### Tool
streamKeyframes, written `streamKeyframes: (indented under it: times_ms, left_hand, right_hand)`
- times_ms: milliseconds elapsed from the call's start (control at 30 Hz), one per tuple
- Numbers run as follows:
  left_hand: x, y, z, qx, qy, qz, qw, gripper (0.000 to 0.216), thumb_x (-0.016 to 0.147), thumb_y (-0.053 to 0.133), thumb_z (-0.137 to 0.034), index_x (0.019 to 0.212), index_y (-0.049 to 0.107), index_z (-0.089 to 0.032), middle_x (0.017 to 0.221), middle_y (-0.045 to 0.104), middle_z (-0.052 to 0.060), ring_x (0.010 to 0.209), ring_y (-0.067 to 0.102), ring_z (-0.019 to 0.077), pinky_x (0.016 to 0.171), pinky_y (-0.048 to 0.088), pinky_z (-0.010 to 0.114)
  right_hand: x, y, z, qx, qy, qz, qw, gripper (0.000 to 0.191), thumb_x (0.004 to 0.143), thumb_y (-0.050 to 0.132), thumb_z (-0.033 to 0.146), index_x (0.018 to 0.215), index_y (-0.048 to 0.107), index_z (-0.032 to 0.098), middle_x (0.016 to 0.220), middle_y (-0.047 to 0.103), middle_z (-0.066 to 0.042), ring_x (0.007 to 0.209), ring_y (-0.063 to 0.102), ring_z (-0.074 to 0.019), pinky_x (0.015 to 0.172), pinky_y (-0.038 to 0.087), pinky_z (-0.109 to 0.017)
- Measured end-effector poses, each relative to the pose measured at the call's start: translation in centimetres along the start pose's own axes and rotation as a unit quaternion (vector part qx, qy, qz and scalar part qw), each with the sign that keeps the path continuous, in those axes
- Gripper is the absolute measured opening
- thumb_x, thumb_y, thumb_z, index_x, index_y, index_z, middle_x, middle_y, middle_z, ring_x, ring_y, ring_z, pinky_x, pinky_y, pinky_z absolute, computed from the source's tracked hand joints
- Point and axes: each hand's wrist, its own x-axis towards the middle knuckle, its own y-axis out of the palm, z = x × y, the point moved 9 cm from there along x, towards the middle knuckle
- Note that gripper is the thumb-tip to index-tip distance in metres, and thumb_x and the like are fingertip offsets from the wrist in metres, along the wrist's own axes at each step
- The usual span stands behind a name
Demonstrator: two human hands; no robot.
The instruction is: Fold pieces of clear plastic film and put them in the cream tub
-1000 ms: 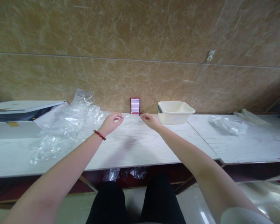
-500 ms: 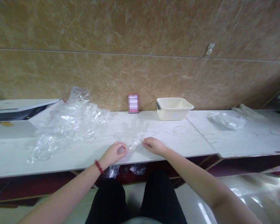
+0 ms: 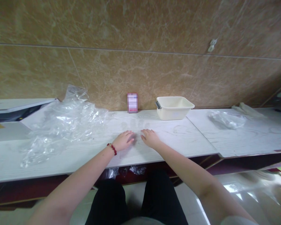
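Note:
My left hand [image 3: 123,141], with a red bead bracelet [image 3: 112,149] at the wrist, lies palm down over the white tabletop, its fingers stretched out. Just to its right, my right hand [image 3: 151,138] rests the same way, fingers spread forward. A thin clear plastic bag [image 3: 136,150] seems to lie flat beneath and between them; its edges are hard to make out. Beyond the fingertips a row of faint, pale round shapes [image 3: 133,124] shows; I cannot tell what they are. Neither hand grips anything.
A big heap of crumpled clear plastic bags [image 3: 67,118] spreads to the left, beside a white box [image 3: 11,129]. At the wall stand a phone-like card with a blurred face [image 3: 132,103] and a cream plastic bin [image 3: 173,109]. Another clear plastic bundle [image 3: 228,120] lies right.
Both hands have moved forward, away from me. Their curled fingers have let go of the clear plastic and now lie stretched out over the table.

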Motion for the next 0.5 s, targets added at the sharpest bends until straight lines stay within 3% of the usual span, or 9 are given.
streamKeyframes:
  times_ms: [100, 200, 300, 500]
  left_hand:
    - [1.0, 1.8, 1.5, 0.035, -0.039, 0.033, 0.998, 0.049, 0.079, 0.032, -0.043, 0.121, 0.038, -0.016, 0.129, 0.035, 0.01, 0.121, 0.025, 0.0219, 0.098, 0.02, 0.039]
    - [1.1, 2.7, 2.8, 0.063, -0.068, 0.057, 0.994, 0.058, 0.077, 0.028, -0.052, 0.124, 0.033, -0.019, 0.134, 0.026, 0.01, 0.123, 0.019, 0.0248, 0.098, 0.015, 0.044]
    - [1.0, 2.9, 3.4, 0.081, -0.079, 0.072, 0.991, 0.064, 0.076, 0.023, -0.057, 0.127, 0.028, -0.02, 0.136, 0.021, 0.01, 0.124, 0.015, 0.0251, 0.098, 0.011, 0.046]
    - [1.0, 3.0, 3.7, 0.088, -0.093, 0.08, 0.989, 0.069, 0.074, 0.019, -0.061, 0.129, 0.023, -0.02, 0.137, 0.017, 0.009, 0.125, 0.012, 0.0254, 0.097, 0.008, 0.047]
  right_hand:
    - [0.5, 0.1, -2.2, -0.016, 0.07, 0.002, 0.997, 0.04, 0.083, 0.031, 0.029, 0.122, 0.034, 0.017, 0.116, 0.048, -0.01, 0.106, 0.044, -0.019, 0.093, 0.022, -0.041]
    - [0.9, -0.3, -5.3, -0.026, 0.116, 0.015, 0.993, 0.04, 0.083, 0.027, 0.024, 0.122, 0.033, 0.018, 0.117, 0.047, -0.01, 0.108, 0.042, -0.0187, 0.094, 0.021, -0.043]
    - [1.3, 0.1, -6.7, -0.026, 0.091, 0.057, 0.994, 0.039, 0.083, 0.026, 0.026, 0.121, 0.035, 0.021, 0.122, 0.043, -0.007, 0.118, 0.03, -0.0206, 0.093, 0.02, -0.048]
    - [1.8, 1.3, -7.1, -0.068, 0.058, 0.09, 0.992, 0.039, 0.085, 0.023, 0.034, 0.122, 0.033, 0.034, 0.132, 0.029, 0.001, 0.123, 0.016, -0.0235, 0.09, 0.013, -0.059]
